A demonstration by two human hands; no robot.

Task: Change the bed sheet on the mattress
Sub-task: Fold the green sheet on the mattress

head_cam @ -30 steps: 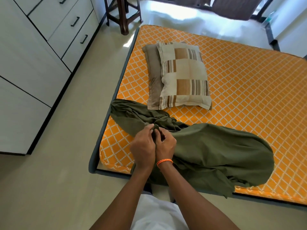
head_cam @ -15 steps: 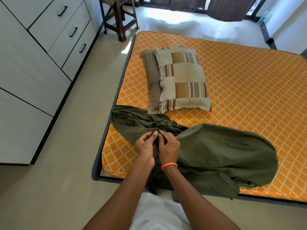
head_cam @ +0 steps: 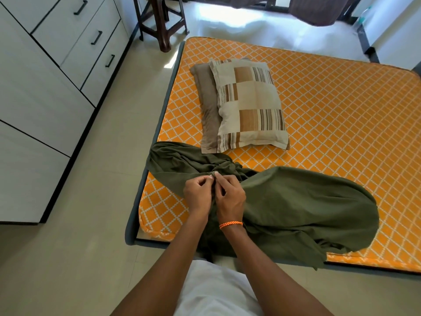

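An olive green sheet [head_cam: 296, 206] lies bunched on the near part of the orange diamond-patterned mattress [head_cam: 341, 106], its lower edge hanging over the near side. My left hand [head_cam: 197, 195] and my right hand [head_cam: 230, 197], which wears an orange wristband, are side by side at the sheet's gathered middle. Each pinches the sheet's edge between thumb and fingertips, and the two pinches almost touch. Two pillows lie on the mattress beyond the sheet: a checked beige one [head_cam: 250, 106] on top of a plain brown one [head_cam: 207, 110].
White drawers and cabinet doors [head_cam: 45, 92] line the left wall, with a strip of tiled floor [head_cam: 95, 201] between them and the mattress. A dark wooden stool [head_cam: 161, 21] stands past the mattress's far left corner. Dark curtains [head_cam: 319, 10] hang at the far window.
My hands have slid a little farther along the sheet's edge, fingertips now pinching at the fold. The view has tilted up slightly. The sheet's bulk and the pillows stay put.
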